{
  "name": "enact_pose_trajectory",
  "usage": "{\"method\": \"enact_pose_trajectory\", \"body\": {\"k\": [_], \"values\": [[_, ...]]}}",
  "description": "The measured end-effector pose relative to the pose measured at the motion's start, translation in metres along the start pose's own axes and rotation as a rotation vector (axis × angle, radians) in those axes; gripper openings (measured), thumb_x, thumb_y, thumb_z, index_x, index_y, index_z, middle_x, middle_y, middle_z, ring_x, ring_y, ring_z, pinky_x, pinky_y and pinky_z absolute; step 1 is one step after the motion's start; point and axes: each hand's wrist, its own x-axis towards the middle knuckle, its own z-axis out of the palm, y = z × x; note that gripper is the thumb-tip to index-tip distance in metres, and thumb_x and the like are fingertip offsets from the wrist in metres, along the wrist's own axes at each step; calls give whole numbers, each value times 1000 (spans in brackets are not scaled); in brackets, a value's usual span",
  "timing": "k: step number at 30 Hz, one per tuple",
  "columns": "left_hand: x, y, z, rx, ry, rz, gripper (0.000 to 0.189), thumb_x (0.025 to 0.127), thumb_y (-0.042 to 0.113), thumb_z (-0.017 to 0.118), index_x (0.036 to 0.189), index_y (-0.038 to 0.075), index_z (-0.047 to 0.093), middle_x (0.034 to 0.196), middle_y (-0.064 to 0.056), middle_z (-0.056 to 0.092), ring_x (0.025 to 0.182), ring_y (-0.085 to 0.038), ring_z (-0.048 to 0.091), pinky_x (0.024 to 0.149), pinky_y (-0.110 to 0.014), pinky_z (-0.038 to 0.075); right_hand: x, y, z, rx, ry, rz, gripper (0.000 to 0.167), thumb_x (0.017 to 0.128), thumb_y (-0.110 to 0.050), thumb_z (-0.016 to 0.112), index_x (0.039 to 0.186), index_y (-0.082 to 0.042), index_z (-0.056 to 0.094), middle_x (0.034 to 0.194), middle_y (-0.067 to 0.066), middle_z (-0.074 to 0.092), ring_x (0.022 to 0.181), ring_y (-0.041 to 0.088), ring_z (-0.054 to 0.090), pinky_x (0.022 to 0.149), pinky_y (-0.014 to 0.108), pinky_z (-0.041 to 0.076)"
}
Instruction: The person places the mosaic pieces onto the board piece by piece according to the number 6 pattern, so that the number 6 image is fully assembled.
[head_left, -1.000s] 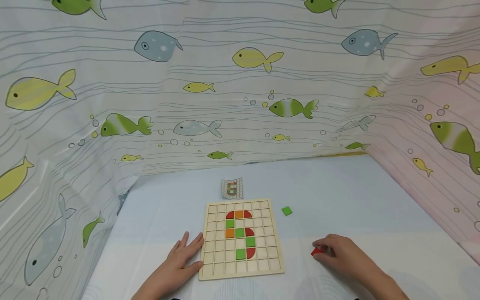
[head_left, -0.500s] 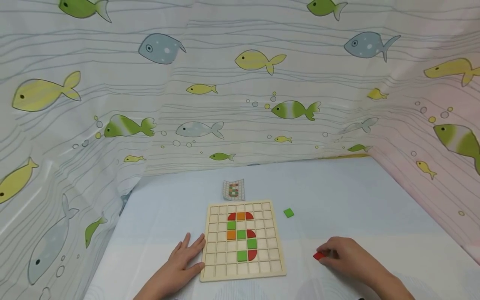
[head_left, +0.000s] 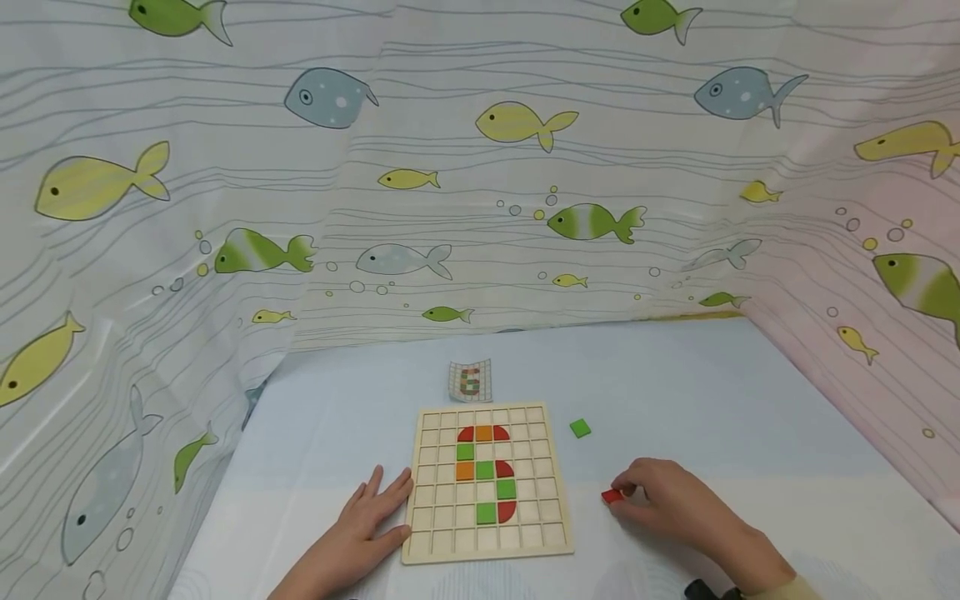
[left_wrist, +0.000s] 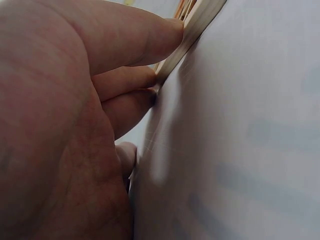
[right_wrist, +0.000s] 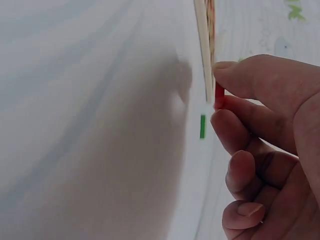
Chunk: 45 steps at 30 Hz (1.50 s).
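A red tile (head_left: pixel 612 496) is pinched between thumb and forefinger of my right hand (head_left: pixel 660 500), to the right of the wooden grid board (head_left: pixel 438 546). In the right wrist view the red tile (right_wrist: pixel 219 95) shows edge-on, raised off the cloth. My left hand (head_left: pixel 360 521) lies with fingers spread along the board's left edge; in the left wrist view its thumb and fingertips touch the side of the board (left_wrist: pixel 200 25). Red rounded tiles, green squares and orange squares form an S-like figure on the board. One loose green tile (head_left: pixel 580 428) lies right of the board's far corner.
Behind the board lies a small pattern card (head_left: pixel 470 382) with a coloured figure on a grid. A pale cloth (head_left: pixel 675 392) covers the table. Fish-printed curtains (head_left: pixel 420 217) enclose the back and both sides.
My right hand has moved left toward the board with the red tile, and its sleeve has come into view. My left hand keeps its place at the board. The head view has shifted slightly.
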Motion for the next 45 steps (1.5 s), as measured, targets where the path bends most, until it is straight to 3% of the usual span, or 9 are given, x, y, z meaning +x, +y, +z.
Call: {"method": "enact_pose_trajectory", "body": {"k": [7, 23, 35, 45], "values": [[1, 0, 1, 5, 9, 5, 67, 99, 39, 60, 152, 6, 39, 160, -3, 26, 148, -39, -2, 113, -59, 1, 23, -22, 6, -48, 37, -54, 9, 83, -23, 79, 91, -21, 76, 81, -21, 57, 73, 2, 52, 66, 25, 49], [2, 0, 0, 13, 15, 6, 68, 98, 41, 61, 152, 6, 39, 160, -3, 28, 148, -41, -3, 112, -62, 2, 66, -72, 26, -28, -11, -117, 12, 84, -27, 77, 93, -18, 77, 84, -15, 61, 76, 4, 53, 67, 24, 48], [1, 0, 1, 18, 35, 23, 66, 98, 40, 61, 151, 5, 41, 159, -4, 29, 148, -43, -1, 112, -63, 2, 84, -101, 45, 3, -10, -161, 11, 85, -28, 76, 91, -19, 77, 84, -14, 61, 74, 1, 50, 64, 20, 46], [2, -3, 1, 38, 27, -13, 65, 97, 37, 63, 152, 10, 40, 160, 1, 28, 149, -38, -1, 114, -59, 3, 95, -122, 54, -7, -76, -182, 13, 87, -33, 76, 92, -22, 77, 78, -15, 55, 70, 2, 46, 59, 19, 43]]}}
